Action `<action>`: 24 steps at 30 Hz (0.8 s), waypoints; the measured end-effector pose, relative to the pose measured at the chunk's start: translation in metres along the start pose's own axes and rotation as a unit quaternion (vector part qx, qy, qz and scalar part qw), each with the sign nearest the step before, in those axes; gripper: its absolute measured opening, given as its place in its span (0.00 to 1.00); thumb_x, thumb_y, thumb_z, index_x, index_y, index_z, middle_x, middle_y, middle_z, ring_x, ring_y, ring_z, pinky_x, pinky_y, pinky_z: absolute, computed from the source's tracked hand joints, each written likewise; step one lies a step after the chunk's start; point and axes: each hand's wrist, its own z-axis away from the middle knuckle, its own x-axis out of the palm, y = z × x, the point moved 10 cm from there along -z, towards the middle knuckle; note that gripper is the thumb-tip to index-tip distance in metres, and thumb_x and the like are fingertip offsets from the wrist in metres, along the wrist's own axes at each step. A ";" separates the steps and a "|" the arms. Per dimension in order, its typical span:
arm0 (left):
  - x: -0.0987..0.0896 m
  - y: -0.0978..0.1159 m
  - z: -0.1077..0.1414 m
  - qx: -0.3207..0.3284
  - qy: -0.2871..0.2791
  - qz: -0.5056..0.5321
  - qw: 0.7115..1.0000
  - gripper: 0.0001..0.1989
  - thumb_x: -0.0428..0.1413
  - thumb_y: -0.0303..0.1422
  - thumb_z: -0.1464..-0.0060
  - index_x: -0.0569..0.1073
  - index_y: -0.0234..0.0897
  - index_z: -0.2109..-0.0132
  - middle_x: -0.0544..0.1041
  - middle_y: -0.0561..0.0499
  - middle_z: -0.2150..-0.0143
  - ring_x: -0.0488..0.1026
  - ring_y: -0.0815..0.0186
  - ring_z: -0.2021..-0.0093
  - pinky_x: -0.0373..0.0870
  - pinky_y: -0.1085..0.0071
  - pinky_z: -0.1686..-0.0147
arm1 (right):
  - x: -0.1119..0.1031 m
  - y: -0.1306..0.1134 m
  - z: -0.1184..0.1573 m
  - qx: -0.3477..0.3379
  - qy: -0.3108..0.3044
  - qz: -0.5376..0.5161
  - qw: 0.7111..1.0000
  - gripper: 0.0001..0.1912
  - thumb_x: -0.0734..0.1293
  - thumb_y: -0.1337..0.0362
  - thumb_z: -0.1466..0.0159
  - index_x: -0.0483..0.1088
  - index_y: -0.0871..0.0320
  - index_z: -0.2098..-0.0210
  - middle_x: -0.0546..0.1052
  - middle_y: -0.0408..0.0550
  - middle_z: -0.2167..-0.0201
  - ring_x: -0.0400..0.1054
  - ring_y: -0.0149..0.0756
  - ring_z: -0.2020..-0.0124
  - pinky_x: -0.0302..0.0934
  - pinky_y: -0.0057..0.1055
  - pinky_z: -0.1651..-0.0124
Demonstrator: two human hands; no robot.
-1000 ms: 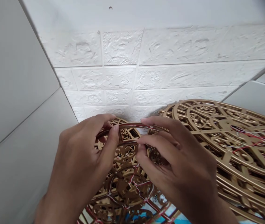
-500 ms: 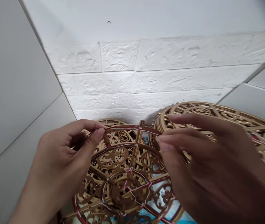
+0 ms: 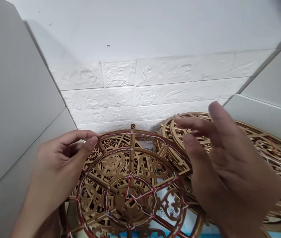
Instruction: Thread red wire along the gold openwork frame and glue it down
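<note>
Gold-brown round openwork plastic-looking frame (image 3: 131,158), its underside strung with thin red and white wires (image 3: 152,191), fills the lower centre of the head view. The person's left hand (image 3: 62,162) pinches its rim at centre left between thumb and forefinger; the right hand (image 3: 229,172), blurred at lower right, has thumb and fingers spread, and whether it touches the rim cannot be told. Wiring looks largely laid along the visible rings and some spokes, though strands cross the hub and appear loose; the lower edge runs out of frame, so what remains there is unclear. Dark print on a white-and-blue sheet (image 3: 191,218) beneath is too small to read; no brand is legible.
</note>
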 end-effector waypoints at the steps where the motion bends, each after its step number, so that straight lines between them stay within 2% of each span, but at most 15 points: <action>1: -0.001 0.000 0.001 -0.001 0.005 -0.003 1.000 0.10 0.63 0.45 0.54 0.81 0.45 0.70 0.71 0.55 0.83 0.64 0.69 0.84 0.59 0.77 0.88 | -0.004 0.004 -0.001 0.014 0.025 0.007 1.000 0.23 0.63 0.70 0.33 0.67 0.48 0.40 0.79 0.51 0.49 0.76 0.47 0.49 0.69 0.48 0.45; 3: -0.007 -0.001 0.003 -0.005 0.033 -0.016 0.999 0.11 0.63 0.46 0.54 0.81 0.46 0.69 0.70 0.56 0.84 0.63 0.70 0.85 0.56 0.77 0.88 | 0.000 0.004 -0.005 0.006 0.014 0.022 1.000 0.14 0.65 0.68 0.34 0.74 0.52 0.50 0.82 0.50 0.55 0.78 0.45 0.53 0.73 0.42 0.50; 5: -0.011 -0.002 0.005 -0.008 0.049 -0.022 0.999 0.12 0.63 0.48 0.53 0.81 0.47 0.67 0.70 0.57 0.84 0.63 0.70 0.84 0.55 0.76 0.88 | 0.008 0.002 -0.009 -0.001 -0.018 0.021 1.000 0.08 0.65 0.67 0.34 0.77 0.54 0.59 0.84 0.48 0.62 0.80 0.41 0.61 0.74 0.36 0.59; 7: -0.008 -0.002 0.005 0.001 0.030 -0.023 0.999 0.12 0.62 0.48 0.52 0.80 0.47 0.67 0.71 0.56 0.83 0.64 0.69 0.84 0.56 0.76 0.88 | 0.014 0.003 -0.010 0.000 -0.053 0.011 0.999 0.07 0.65 0.68 0.35 0.77 0.55 0.62 0.84 0.46 0.69 0.80 0.38 0.70 0.72 0.32 0.68; 9: -0.003 0.001 0.002 0.020 -0.002 -0.027 0.999 0.12 0.61 0.48 0.51 0.79 0.46 0.68 0.73 0.55 0.81 0.65 0.69 0.84 0.56 0.75 0.89 | 0.016 0.003 -0.011 0.003 -0.076 0.006 0.997 0.08 0.65 0.69 0.35 0.76 0.56 0.63 0.84 0.45 0.71 0.79 0.36 0.74 0.71 0.30 0.71; 13: 0.004 0.011 0.000 0.082 -0.034 -0.076 0.993 0.12 0.56 0.47 0.43 0.77 0.46 0.66 0.77 0.56 0.76 0.72 0.68 0.78 0.64 0.76 0.84 | 0.016 0.001 -0.013 0.000 -0.085 0.004 0.996 0.08 0.63 0.69 0.34 0.75 0.55 0.64 0.84 0.44 0.71 0.79 0.35 0.73 0.69 0.29 0.72; 16: 0.009 0.028 0.008 0.162 -0.026 -0.141 0.976 0.10 0.55 0.44 0.40 0.76 0.46 0.62 0.81 0.56 0.67 0.78 0.66 0.66 0.74 0.75 0.70 | 0.021 -0.004 -0.013 -0.007 -0.103 -0.014 0.995 0.09 0.62 0.70 0.34 0.74 0.55 0.65 0.82 0.42 0.75 0.77 0.33 0.77 0.66 0.27 0.76; 18: 0.014 0.044 0.019 0.228 -0.014 -0.168 0.959 0.08 0.55 0.42 0.39 0.75 0.45 0.57 0.81 0.56 0.61 0.79 0.65 0.59 0.75 0.74 0.58 | 0.025 -0.010 -0.012 -0.018 -0.119 -0.025 0.992 0.11 0.61 0.72 0.33 0.73 0.55 0.66 0.80 0.41 0.77 0.75 0.32 0.79 0.65 0.26 0.77; 20: 0.025 0.057 0.031 0.287 -0.031 -0.165 0.943 0.09 0.55 0.39 0.38 0.74 0.44 0.53 0.80 0.54 0.56 0.77 0.65 0.54 0.73 0.73 0.52 | 0.031 -0.015 -0.009 -0.027 -0.138 -0.040 0.989 0.12 0.60 0.73 0.33 0.72 0.54 0.67 0.80 0.41 0.76 0.75 0.32 0.78 0.65 0.26 0.76; 22: 0.036 0.064 0.040 0.320 -0.059 -0.153 0.933 0.11 0.54 0.36 0.37 0.73 0.42 0.49 0.79 0.52 0.52 0.77 0.65 0.52 0.72 0.72 0.51 | 0.036 -0.019 -0.005 -0.029 -0.155 -0.062 0.986 0.13 0.60 0.73 0.33 0.72 0.54 0.67 0.82 0.42 0.73 0.77 0.33 0.74 0.68 0.26 0.73; 24: 0.046 0.064 0.041 0.324 -0.087 -0.142 0.931 0.11 0.54 0.35 0.37 0.74 0.41 0.49 0.80 0.51 0.53 0.77 0.63 0.53 0.73 0.69 0.54 | 0.041 -0.022 -0.001 -0.031 -0.169 -0.081 0.982 0.12 0.60 0.73 0.33 0.73 0.54 0.65 0.84 0.43 0.68 0.79 0.34 0.69 0.71 0.26 0.70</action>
